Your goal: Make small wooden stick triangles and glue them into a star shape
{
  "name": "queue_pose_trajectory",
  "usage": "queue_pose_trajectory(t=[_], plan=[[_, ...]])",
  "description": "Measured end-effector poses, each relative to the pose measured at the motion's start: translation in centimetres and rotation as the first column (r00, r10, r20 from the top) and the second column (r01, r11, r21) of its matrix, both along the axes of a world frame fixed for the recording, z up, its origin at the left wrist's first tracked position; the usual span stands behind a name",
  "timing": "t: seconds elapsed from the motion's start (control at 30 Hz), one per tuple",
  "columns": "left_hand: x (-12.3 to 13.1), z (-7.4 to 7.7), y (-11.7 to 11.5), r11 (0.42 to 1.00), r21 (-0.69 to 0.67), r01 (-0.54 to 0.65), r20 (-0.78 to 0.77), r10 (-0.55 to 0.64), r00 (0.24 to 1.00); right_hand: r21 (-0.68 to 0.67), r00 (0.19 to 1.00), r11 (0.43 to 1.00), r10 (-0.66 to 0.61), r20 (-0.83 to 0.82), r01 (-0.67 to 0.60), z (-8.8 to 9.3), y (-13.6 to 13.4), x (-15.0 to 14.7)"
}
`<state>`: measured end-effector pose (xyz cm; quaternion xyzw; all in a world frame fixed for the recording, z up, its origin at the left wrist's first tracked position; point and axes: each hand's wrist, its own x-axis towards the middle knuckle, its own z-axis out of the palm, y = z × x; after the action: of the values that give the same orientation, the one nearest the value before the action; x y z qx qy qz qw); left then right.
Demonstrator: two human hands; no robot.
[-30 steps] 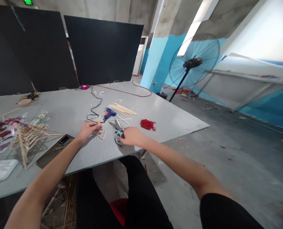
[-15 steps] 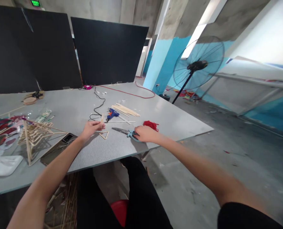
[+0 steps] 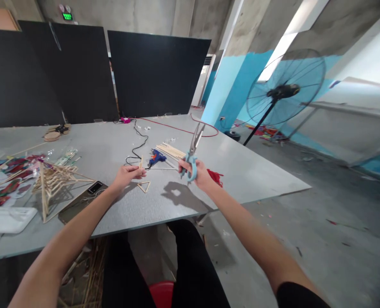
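Observation:
Raised above the table, the scissors [image 3: 192, 156] with light blue handles point up and away, blades slightly apart; my right hand [image 3: 200, 173] grips their handles. My left hand [image 3: 127, 176] pinches a small pale wooden piece [image 3: 141, 162] between thumb and fingers. Just to the right of and below my left hand, a small wooden triangle [image 3: 144, 186] lies flat on the table. A blue glue gun [image 3: 157, 157] rests beyond the hands, beside a bundle of thin wooden sticks [image 3: 172, 151]. Red yarn [image 3: 215, 176] is partly hidden behind my right hand.
The grey table [image 3: 113, 141] holds a wooden stick frame [image 3: 53, 184], colourful packets [image 3: 4, 184], a white tray [image 3: 10, 220] and a dark board with a phone [image 3: 95, 187] at left. Black panels [image 3: 157, 72] stand behind. A large fan [image 3: 283, 91] is at right.
My right hand has lifted the scissors off the table and turned their blades upward. My left hand still pinches the wooden piece. The view has shifted slightly.

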<state>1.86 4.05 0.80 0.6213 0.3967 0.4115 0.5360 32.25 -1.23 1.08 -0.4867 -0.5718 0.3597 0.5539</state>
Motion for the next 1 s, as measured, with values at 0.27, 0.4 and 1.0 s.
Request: queue_pose_trajectory(t=[0.27, 0.4, 1.0], plan=[[0.7, 0.8, -1.1, 0.999, 0.037, -0.028, -0.028, 0.029, 0.999, 0.188, 0.97, 0.975, 0.07, 0.232, -0.115, 1.4, 6.0, -3.5], [1.4, 0.5, -1.9, 0.999, 0.029, -0.024, -0.076, 0.026, 0.997, 0.26, 0.839, 0.951, 0.0, 0.544, -0.168, 0.4, 5.5, -1.1], [0.9, 2.3, -2.4, 0.746, 0.649, 0.15, -0.282, 0.054, 0.958, 0.538, 0.616, 0.772, -0.25, 0.747, -0.339, -1.2, 3.9, -0.5]])
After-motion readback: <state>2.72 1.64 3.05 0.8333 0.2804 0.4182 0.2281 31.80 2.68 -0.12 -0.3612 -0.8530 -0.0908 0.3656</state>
